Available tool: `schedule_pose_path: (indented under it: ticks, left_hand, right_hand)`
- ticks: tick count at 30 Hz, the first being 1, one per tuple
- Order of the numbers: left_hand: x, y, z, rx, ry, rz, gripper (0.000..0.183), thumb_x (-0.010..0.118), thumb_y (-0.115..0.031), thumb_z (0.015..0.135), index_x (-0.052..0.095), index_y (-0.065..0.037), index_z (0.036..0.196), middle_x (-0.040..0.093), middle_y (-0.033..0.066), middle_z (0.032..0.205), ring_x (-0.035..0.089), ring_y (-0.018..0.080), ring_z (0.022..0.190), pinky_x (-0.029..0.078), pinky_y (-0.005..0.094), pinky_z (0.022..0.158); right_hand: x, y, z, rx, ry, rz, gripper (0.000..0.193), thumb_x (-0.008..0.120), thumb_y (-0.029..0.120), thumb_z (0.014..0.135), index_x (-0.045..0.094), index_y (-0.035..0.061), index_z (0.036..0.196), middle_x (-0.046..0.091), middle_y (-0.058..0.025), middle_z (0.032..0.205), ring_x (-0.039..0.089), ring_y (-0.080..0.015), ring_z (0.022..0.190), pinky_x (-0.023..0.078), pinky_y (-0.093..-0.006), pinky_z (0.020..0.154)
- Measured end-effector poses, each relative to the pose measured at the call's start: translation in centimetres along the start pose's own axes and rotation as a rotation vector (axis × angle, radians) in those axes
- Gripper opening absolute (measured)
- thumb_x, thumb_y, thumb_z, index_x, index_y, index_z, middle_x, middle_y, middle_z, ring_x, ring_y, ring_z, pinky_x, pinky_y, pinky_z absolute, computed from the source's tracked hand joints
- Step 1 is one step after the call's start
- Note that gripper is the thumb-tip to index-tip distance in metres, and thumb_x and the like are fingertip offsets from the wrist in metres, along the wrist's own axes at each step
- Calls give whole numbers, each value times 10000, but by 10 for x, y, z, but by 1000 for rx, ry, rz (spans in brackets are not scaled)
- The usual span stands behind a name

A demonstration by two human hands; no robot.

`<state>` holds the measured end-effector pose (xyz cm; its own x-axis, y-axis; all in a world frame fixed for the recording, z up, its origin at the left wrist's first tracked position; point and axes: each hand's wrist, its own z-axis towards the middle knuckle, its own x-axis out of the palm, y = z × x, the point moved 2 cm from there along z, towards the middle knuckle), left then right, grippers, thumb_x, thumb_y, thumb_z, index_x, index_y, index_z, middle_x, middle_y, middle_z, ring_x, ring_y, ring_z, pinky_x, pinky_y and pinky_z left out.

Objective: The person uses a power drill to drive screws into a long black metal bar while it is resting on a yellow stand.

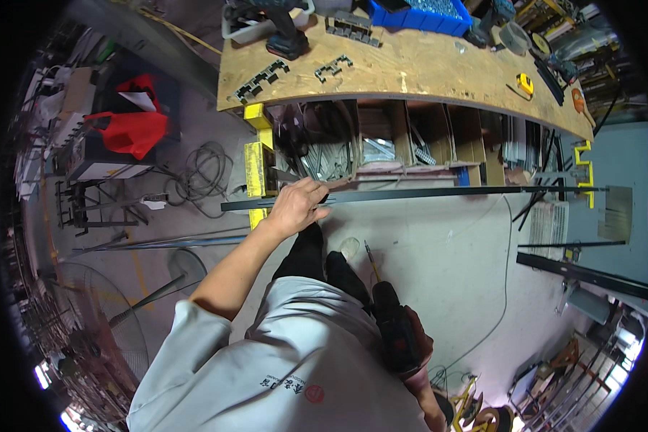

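Observation:
A long, thin dark metal bar (pixel 425 193) runs crosswise in front of the workbench. Near its left end my left hand (pixel 295 207) is closed over it, fingers on the far side and thumb on the near side. A small dark piece shows by the thumb, too covered to name. My right hand (pixel 419 338) grips a black cordless drill (pixel 394 324) low at my right side, apart from the bar. The drill's long bit (pixel 371 261) points forward toward the bar. Yellow supports (pixel 255 169) stand under the bar at the left, and a notched yellow support (pixel 588 173) at the right.
On the wooden workbench (pixel 410 72) lie metal clips (pixel 334 68), a second cordless drill (pixel 286 36), a blue bin of small parts (pixel 421 18) and a tape measure (pixel 525 85). Cardboard boxes (pixel 428 133) fill the shelf below. A floor fan (pixel 187 270) stands left; a cable (pixel 507 288) crosses the floor.

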<state>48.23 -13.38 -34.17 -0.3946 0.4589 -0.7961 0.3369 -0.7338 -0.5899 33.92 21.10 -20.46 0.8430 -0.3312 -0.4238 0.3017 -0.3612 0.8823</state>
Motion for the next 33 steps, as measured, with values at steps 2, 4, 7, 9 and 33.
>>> schedule_pose_path:
  ticks: [2,4,7,9,33]
  left_hand:
    - [7,7,0,16,1,-10,411,847,-184,718,680,-19,1055,680,115,1003,651,330,939,546,444,741]
    - [11,13,-2,24,-2,-29,412,848,-167,722,687,-9,1066,680,118,979,659,320,926,557,430,733]
    - [13,16,-2,35,-10,-62,401,847,-149,729,697,-12,1074,687,113,966,670,311,911,562,423,724]
    - [12,17,-3,36,-42,-89,361,841,-128,735,706,3,1043,702,128,952,678,324,878,566,420,709]
    - [16,22,-3,60,-81,-111,294,835,-105,739,730,18,984,740,148,979,709,318,865,586,396,705]
  right_hand:
    - [6,5,6,19,9,-23,725,799,142,838,489,-52,1464,737,-215,1153,756,-306,1002,579,-364,865]
    - [12,9,11,24,12,-48,720,803,126,837,491,-55,1460,735,-220,1156,756,-307,1002,580,-364,867]
    - [21,11,19,21,7,-52,692,802,100,843,504,-63,1446,732,-229,1163,754,-313,1010,580,-366,875]
    - [25,17,27,43,17,-9,663,796,84,852,515,-69,1433,730,-236,1168,752,-316,1019,578,-368,883]
    - [46,36,54,26,39,-44,688,820,67,822,524,-71,1427,735,-242,1150,755,-324,994,584,-378,865]
